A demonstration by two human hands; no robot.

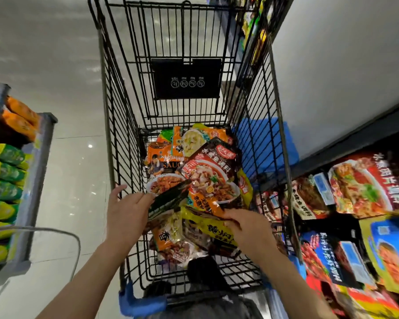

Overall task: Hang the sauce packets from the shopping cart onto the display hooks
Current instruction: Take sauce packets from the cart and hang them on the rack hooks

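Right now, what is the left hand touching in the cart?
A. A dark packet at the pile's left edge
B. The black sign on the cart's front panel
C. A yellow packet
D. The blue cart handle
A: the left hand holds the dark packet at its edge, over the pile in the shopping cart.
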